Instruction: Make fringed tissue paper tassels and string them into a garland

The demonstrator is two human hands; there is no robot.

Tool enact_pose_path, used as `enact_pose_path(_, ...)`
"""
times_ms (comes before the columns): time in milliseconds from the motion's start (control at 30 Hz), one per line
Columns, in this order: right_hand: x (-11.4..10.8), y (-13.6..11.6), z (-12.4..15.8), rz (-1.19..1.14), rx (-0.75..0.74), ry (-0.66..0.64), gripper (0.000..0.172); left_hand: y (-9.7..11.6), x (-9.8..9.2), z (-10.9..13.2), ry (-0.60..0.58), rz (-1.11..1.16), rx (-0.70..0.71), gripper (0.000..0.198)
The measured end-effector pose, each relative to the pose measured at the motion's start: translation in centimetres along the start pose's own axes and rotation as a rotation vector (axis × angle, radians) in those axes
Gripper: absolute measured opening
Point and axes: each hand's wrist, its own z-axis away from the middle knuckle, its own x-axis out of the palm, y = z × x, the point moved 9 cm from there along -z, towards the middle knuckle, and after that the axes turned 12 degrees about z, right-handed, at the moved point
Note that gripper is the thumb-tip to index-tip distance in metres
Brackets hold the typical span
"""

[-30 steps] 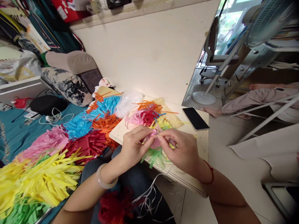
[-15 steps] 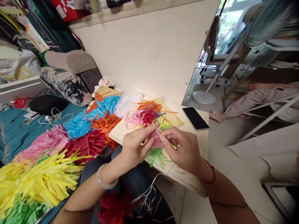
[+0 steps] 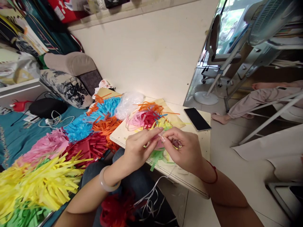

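Observation:
Over the small wooden table my left hand (image 3: 138,146) and my right hand (image 3: 183,146) meet at the fingertips. Both pinch a thin white string (image 3: 160,135), mostly covered by the fingers. Just beneath lies a piece of pink paper (image 3: 160,144), with green paper strips (image 3: 156,156) below it. Cut strips in yellow, red (image 3: 149,119), pink (image 3: 135,119) and orange (image 3: 151,107) are bunched behind the hands. White ribbon (image 3: 151,198) trails in loops from the table edge down over my lap, next to a red paper bundle (image 3: 115,208).
A phone (image 3: 197,119) lies at the right of the table (image 3: 201,164). Clear plastic (image 3: 129,104) sits at its back left. Fringed paper bundles, yellow (image 3: 47,183), blue (image 3: 94,118) and others, cover the left side. At right are a standing fan (image 3: 267,23) and another person's legs (image 3: 248,101).
My fingertips have drawn slightly closer together, so less of the string and pink paper shows. The whole view has shifted slightly; the other things stay put.

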Motion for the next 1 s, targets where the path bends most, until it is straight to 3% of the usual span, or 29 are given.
enact_pose_path(300,0.4,0.3,0.0,-0.04,0.011,-0.016,0.009,-0.2,0.3,0.0,-0.008,-0.004,0.005,0.033)
enact_pose_path(467,0.7,0.6,0.2,-0.047,0.037,-0.025,0.008,0.2,0.6,0.1,-0.016,-0.141,0.072,0.027)
enact_pose_path(600,0.6,0.7,0.1,-0.024,0.013,-0.015,0.004,0.5,0.5,0.2,-0.008,-0.327,0.153,0.041)
enact_pose_path(733,0.9,1.2,0.1,-0.059,0.027,-0.028,0.013,0.8,0.3,0.5,0.018,-0.457,0.235,0.052)
enact_pose_path(867,1.5,1.3,0.1,-0.137,0.054,-0.042,0.014,1.5,0.4,0.8,0.033,-0.519,0.305,0.045)
enact_pose_path(1000,1.0,1.0,-0.4,-0.167,0.022,0.06,0.009,1.7,0.5,0.6,0.022,-0.501,0.332,0.028)
